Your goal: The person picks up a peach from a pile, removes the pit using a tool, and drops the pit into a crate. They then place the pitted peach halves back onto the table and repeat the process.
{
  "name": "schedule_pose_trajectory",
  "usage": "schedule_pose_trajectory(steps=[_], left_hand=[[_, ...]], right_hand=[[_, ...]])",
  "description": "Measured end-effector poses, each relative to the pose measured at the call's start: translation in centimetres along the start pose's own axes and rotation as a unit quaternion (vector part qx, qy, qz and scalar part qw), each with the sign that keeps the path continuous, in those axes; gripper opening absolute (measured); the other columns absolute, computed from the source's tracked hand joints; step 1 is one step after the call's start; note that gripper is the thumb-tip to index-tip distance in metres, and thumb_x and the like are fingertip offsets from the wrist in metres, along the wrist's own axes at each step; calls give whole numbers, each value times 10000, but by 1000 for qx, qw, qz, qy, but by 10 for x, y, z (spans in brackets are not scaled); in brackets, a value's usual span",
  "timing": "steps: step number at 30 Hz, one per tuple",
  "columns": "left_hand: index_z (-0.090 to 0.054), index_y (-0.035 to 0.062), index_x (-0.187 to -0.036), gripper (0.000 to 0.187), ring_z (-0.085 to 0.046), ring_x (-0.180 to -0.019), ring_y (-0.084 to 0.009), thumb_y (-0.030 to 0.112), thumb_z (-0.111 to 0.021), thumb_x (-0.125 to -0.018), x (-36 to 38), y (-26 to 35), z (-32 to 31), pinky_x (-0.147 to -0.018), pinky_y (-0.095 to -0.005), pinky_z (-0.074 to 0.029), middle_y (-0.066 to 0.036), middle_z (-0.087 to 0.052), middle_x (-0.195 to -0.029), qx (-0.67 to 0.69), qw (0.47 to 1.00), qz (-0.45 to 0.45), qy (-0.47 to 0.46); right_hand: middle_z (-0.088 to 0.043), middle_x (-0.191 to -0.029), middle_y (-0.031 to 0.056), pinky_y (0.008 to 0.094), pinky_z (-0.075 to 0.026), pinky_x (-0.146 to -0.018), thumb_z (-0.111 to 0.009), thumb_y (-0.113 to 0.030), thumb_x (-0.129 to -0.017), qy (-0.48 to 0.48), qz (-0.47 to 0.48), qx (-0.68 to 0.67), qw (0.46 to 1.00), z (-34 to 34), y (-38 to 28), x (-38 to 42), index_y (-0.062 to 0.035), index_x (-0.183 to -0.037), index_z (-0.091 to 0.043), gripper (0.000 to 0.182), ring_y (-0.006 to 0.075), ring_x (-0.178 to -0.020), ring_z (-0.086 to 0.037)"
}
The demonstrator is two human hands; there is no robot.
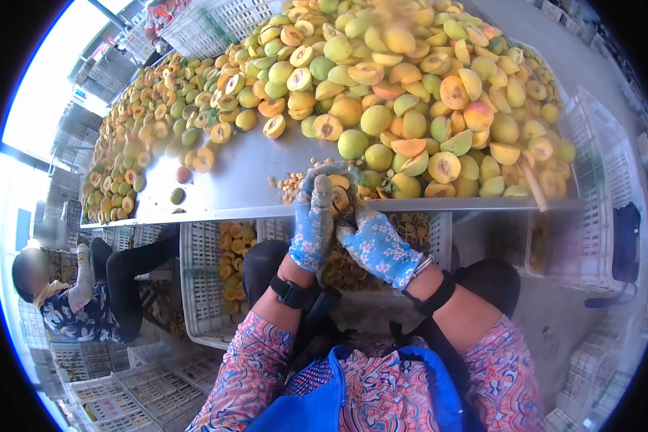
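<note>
Both hands wear blue flowered gloves with greyish, soiled fingers and meet over the near edge of the metal table (230, 209). A cut apricot (340, 198), its hollow showing, is between them. My left hand (314, 219) is closed around it from the left. My right hand (380, 243) presses in from the lower right, fingers curled; what they grip is partly hidden, with something dark between the hands. Beside my left hand lies a small heap of pale pits (291, 186). Whole and halved apricots (444, 167) are piled just beyond my hands.
A wooden-looking handle (534, 186) juts over the table's right edge. Under the table, white crates (203, 281) hold fruit halves. At the left sits another person (86, 302) near stacked crates (115, 403). A tall white crate (599, 173) stands at the right.
</note>
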State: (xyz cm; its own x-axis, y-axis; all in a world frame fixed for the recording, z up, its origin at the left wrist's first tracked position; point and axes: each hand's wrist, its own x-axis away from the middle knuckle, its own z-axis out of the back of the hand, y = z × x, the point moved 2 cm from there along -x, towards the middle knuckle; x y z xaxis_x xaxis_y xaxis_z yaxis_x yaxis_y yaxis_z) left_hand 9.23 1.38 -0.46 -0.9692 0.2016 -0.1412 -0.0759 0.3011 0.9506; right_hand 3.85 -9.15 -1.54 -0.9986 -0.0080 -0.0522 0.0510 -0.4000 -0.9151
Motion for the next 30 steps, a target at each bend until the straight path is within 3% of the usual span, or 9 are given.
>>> schedule_pose_trajectory(steps=[1, 3, 6, 9, 16, 19, 24, 28, 30], left_hand=[[-555, 56, -1198, 489, -610, -944, -170, 483, -496, -968, 0, -1, 1, -827, -324, -536, -86, -624, -1089, -1, 1000, 0, -1], [-562, 52, -1195, 494, -604, -978, -189, 485, -494, -967, 2, -2, 5, -862, -347, -527, -94, -621, -1103, -8, 1000, 16, -10], [-567, 42, -1188, 511, -604, -989, -218, 495, -497, -961, 6, 5, -4, -879, -374, -521, -105, -620, -1104, 117, 988, 98, -12], [-572, 35, -1158, 465, -621, -927, -207, 454, -471, -984, 0, 1, -2, -832, -347, -527, -107, -627, -1047, 193, 969, 153, -28], [-598, 35, -1103, 435, -635, -870, -207, 441, -524, -966, 2, 1, -5, -778, -339, -549, -103, -644, -981, 174, 978, 114, -1], [-594, 39, -1128, 501, -636, -874, -234, 498, -549, -934, 4, -3, 2, -786, -376, -554, -96, -642, -974, 138, 982, 131, 12], [-611, 52, -1071, 453, -643, -823, -234, 482, -541, -944, 6, -3, 6, -729, -377, -561, -95, -651, -924, 92, 988, 121, 32], [-616, 60, -1033, 435, -645, -797, -230, 478, -534, -949, 7, -2, 3, -708, -366, -560, -96, -653, -900, 78, 987, 132, 39], [-615, 60, -1024, 435, -646, -797, -230, 481, -536, -948, 9, 0, 2, -708, -366, -561, -97, -653, -902, 85, 987, 133, 34]], right_hand=[[-640, -830, 257, 496, -488, -703, -621, -189, -861, 1, 0, -1, 1000, 3, -6, 0, 47, -992, -575, 274, 454, -821, -602], [-632, -847, 273, 496, -489, -721, -613, -199, -858, -90, -153, -104, 979, 10, -17, 0, 53, -992, -571, 288, 462, -850, -593], [-627, -867, 295, 505, -498, -768, -585, -308, -877, -86, -26, 33, 995, 13, -13, -3, 47, -995, -578, 375, 456, -883, -600], [-631, -830, 279, 509, -504, -744, -584, -309, -877, -36, -10, 101, 994, 8, -11, -2, 34, -969, -594, 356, 455, -838, -606], [-624, -802, 279, 509, -493, -700, -628, -220, -847, -6, 14, 86, 996, 1, -4, 3, 46, -922, -584, 280, 459, -819, -598], [-635, -857, 284, 502, -505, -768, -587, -303, -873, -77, 16, 110, 991, 1, -7, 2, 45, -953, -611, 358, 446, -865, -613], [-631, -903, 298, 479, -506, -785, -587, -255, -876, -137, -127, -128, 974, 4, -14, 2, 66, -961, -599, 332, 459, -906, -599], [-639, -883, 287, 474, -503, -768, -589, -254, -883, -111, -38, 20, 993, 11, -14, 1, 61, -978, -591, 329, 455, -883, -609], [-648, -889, 281, 471, -504, -772, -583, -265, -889, -220, -267, -229, 910, 8, -16, 4, 63, -1028, -577, 357, 452, -887, -617]])
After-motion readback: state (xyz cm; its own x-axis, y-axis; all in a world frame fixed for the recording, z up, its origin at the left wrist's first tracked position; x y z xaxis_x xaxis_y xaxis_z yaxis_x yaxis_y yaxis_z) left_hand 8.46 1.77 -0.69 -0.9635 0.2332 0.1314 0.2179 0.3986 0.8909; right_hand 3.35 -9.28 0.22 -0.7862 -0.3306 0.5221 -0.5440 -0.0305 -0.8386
